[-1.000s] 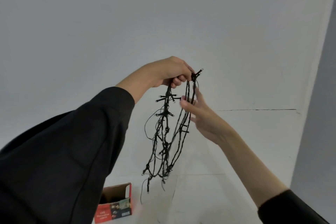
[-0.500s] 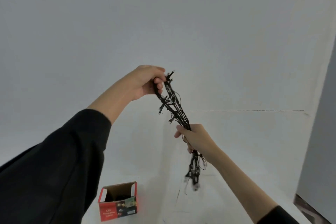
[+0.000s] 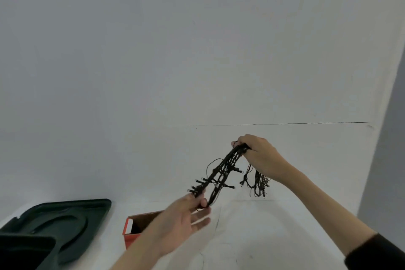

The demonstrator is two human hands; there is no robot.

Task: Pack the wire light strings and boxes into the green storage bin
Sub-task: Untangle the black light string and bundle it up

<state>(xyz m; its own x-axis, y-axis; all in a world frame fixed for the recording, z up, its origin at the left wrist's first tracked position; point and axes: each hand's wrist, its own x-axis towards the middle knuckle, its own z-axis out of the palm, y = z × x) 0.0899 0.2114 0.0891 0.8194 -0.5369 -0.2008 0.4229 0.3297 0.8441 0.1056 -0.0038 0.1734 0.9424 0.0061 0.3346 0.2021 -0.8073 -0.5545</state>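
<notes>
- Both hands have dropped from mid-frame to lower right, and a dark green lid (image 3: 65,223) has come into view at lower left.
- Right hand (image 3: 260,155) grips the light string (image 3: 221,173) at its top.
- Left hand (image 3: 182,223) pinches its lower end, other fingers spread.
- Red box (image 3: 133,229) sits open behind the left hand.

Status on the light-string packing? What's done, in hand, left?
Done: the dark green bin lid is off and lying flat on the white surface; nothing visibly packed. In hand: the black wire light string is bunched between the right hand, gripping the upper end, and the left hand, pinching the lower loop. Left: the string and the open red cardboard box must go in the dark green storage bin, barely in view.
</notes>
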